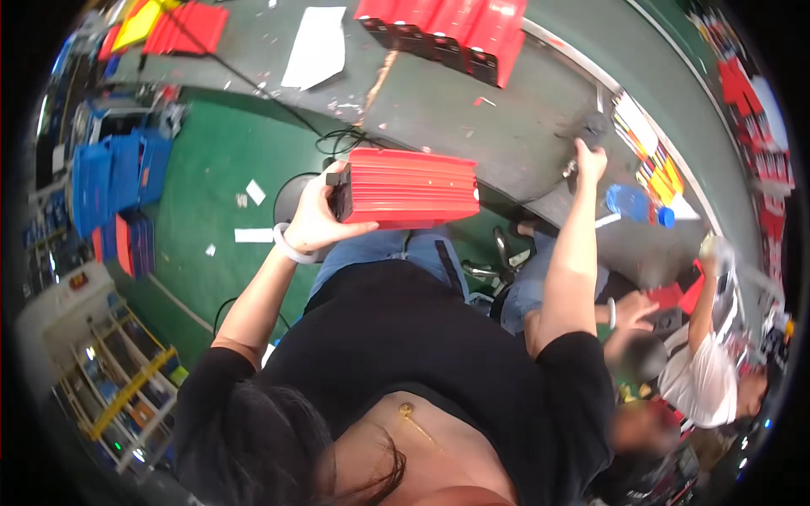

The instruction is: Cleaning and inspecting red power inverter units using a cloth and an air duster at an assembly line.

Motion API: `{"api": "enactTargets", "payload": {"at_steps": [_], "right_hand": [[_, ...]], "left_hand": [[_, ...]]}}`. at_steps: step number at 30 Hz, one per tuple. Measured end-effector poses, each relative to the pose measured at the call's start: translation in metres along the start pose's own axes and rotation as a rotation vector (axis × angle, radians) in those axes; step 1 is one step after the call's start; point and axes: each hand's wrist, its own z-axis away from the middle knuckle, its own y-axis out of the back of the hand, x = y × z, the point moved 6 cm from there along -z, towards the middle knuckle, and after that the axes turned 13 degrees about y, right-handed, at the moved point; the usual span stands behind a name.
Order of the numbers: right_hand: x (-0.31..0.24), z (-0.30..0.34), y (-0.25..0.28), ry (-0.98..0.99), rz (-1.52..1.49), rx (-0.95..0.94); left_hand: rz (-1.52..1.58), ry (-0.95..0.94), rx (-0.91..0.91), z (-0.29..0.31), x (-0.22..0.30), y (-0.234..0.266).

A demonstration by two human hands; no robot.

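My left hand (314, 212) grips a red ribbed metal case (413, 190) by its black end, thumb along the lower side and fingers behind. The case lies level over my lap, at the near edge of the grey workbench (447, 118). Out to the right, my right hand (591, 162) is closed around a dark handheld tool (594, 128) with a rounded top, over the bench. Its exact kind is too blurred to tell. Several similar red cases (460, 34) stand in a row at the far side of the bench.
A white paper sheet (315, 46) and red and yellow pieces (186, 29) lie at the far left. Black cable (342, 139) crosses the bench edge. A blue-capped bottle (639, 205) is on the right, near co-workers (700, 379). Blue bins (118, 177) stand at left.
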Motion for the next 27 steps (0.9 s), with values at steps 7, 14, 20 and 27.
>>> {"api": "enactTargets", "payload": {"at_steps": [7,14,20,27], "right_hand": [[-0.196,0.155,0.033,0.062,-1.597,-0.596],[-0.3,0.31,0.016,0.689,-0.427,-1.727],[-0.288,0.306,-0.043,0.487,0.007,-1.595],[-0.293,0.339,-0.063,0.413,-0.047,-1.849]], "left_hand": [[-0.225,-0.09,0.478,0.037,-0.038,0.066],[-0.584,0.06,0.834,0.078,-0.07,0.119],[-0.671,0.121,0.942,0.112,-0.095,0.137],[-0.647,0.195,1.056,0.149,-0.132,0.145]]}}
